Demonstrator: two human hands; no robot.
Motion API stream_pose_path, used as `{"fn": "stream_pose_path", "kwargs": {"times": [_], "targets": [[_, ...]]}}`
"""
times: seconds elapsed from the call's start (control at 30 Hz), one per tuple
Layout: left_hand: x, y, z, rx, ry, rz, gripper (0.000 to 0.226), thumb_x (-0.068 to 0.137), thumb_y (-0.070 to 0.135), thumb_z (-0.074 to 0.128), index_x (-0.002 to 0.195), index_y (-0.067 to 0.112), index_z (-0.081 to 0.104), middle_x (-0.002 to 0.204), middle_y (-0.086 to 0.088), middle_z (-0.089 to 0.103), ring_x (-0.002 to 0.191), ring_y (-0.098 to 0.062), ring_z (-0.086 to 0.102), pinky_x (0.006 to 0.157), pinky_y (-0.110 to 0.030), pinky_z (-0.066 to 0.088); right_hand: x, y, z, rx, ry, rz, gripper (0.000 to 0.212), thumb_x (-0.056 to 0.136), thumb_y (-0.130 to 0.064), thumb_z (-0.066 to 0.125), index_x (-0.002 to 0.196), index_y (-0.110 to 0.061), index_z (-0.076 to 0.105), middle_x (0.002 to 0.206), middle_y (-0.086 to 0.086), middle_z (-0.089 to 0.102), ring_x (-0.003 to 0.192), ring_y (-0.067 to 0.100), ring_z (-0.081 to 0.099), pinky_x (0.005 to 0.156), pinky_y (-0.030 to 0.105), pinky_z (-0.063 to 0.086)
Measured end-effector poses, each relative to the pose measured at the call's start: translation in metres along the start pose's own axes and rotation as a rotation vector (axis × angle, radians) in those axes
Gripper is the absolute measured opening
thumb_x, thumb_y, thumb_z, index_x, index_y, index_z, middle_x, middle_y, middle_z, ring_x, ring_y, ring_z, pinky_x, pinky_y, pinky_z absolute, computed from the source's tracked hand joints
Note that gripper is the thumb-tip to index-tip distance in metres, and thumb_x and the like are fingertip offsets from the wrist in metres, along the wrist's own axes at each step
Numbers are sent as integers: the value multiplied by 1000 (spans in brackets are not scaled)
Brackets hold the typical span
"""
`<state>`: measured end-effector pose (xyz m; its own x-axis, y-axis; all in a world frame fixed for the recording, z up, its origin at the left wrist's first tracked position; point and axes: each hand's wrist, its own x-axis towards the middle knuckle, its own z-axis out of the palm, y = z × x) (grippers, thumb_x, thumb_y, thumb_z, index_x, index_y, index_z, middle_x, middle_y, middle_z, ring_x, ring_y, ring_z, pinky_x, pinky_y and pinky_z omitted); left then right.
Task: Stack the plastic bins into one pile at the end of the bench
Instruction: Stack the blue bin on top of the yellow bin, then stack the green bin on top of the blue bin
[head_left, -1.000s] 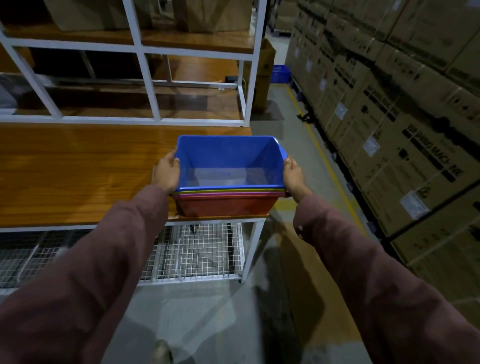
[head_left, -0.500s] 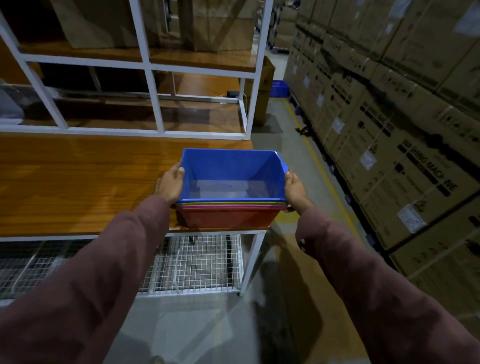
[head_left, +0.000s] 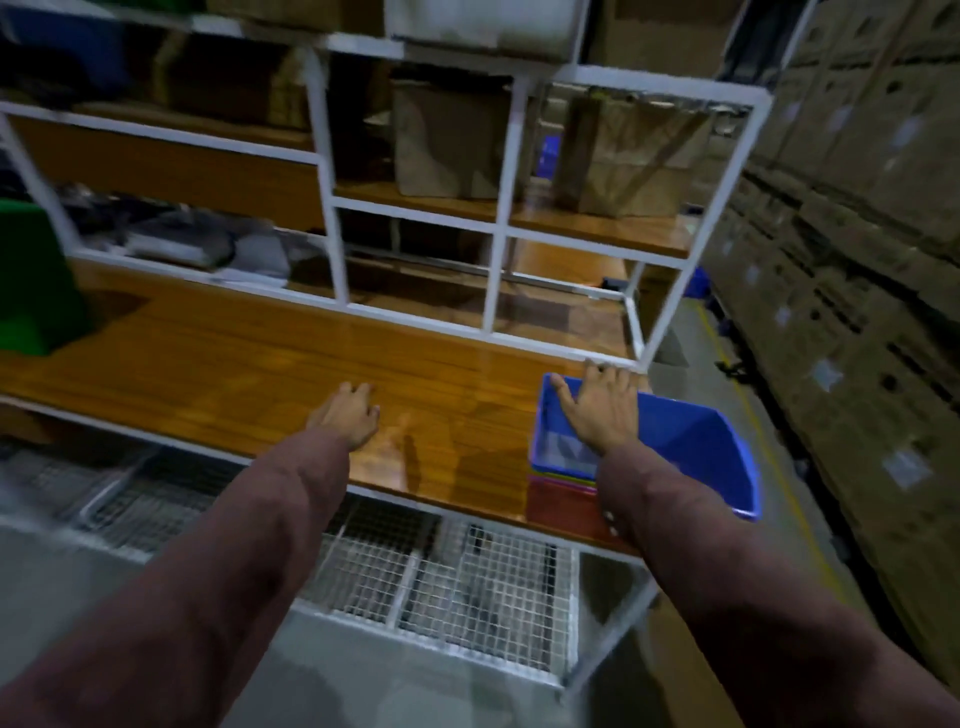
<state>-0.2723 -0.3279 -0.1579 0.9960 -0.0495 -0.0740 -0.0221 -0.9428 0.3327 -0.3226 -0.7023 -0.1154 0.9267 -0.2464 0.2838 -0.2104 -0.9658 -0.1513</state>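
Note:
A pile of nested plastic bins stands at the right end of the wooden bench (head_left: 249, 374). The blue bin (head_left: 696, 447) is on top, with green, pink and red rims (head_left: 556, 499) showing under it. My right hand (head_left: 597, 410) hovers over the blue bin's far left corner with fingers spread and nothing in it; my right sleeve hides part of the pile. My left hand (head_left: 348, 415) is out over the bare bench top, well left of the pile, fingers loose and holding nothing. A green bin (head_left: 31, 280) stands on the bench at the far left.
A white metal shelf frame (head_left: 493, 260) rises along the back of the bench, with cardboard boxes (head_left: 447, 140) on its shelves. A wire mesh shelf (head_left: 452, 577) lies under the bench. Stacked cartons (head_left: 852, 249) wall the aisle on the right.
Both hands have let go of the bin pile, which now rests at the bench end. My left hand moved left over the bench. The view swung left and up.

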Motion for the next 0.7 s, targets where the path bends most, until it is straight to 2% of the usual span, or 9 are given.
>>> {"fn": "stream_pose_path", "kwargs": {"times": [0.17,0.33,0.43,0.57,0.7], "targets": [[3,-113,-54,1,67,-96,44,101,39,44,142,24,46,143,-10,44,125,-36,52,96,-47,48,8,-151,21,17,-27,-210,92,96,-82,19,148,-13,50,146,19,53,135,37,47,111,52,42],[-3,-231,-93,33,113,-195,44,100,33,47,141,19,47,141,-13,44,129,-37,48,99,-45,45,13,-276,51,16,-51,-260,93,95,-82,20,147,-11,51,148,21,52,138,40,44,112,54,40],[-13,-300,-114,46,140,-254,45,99,34,48,140,17,48,138,-15,47,127,-38,51,101,-45,45,11,-346,64,69,-106,-283,94,95,-82,20,147,-10,51,150,22,50,139,41,43,112,55,39],[-25,-388,-139,10,156,-340,45,97,37,45,137,16,50,135,-17,48,124,-40,53,101,-50,47,3,-433,75,87,-142,-389,85,98,-77,23,143,-12,54,144,19,52,131,37,44,104,51,39],[-18,-477,-145,-14,176,-404,59,83,48,31,122,11,55,122,-24,55,115,-44,56,95,-52,50,8,-514,90,57,-192,-463,83,98,-76,23,141,-13,56,147,18,53,134,38,42,106,52,37]]}}
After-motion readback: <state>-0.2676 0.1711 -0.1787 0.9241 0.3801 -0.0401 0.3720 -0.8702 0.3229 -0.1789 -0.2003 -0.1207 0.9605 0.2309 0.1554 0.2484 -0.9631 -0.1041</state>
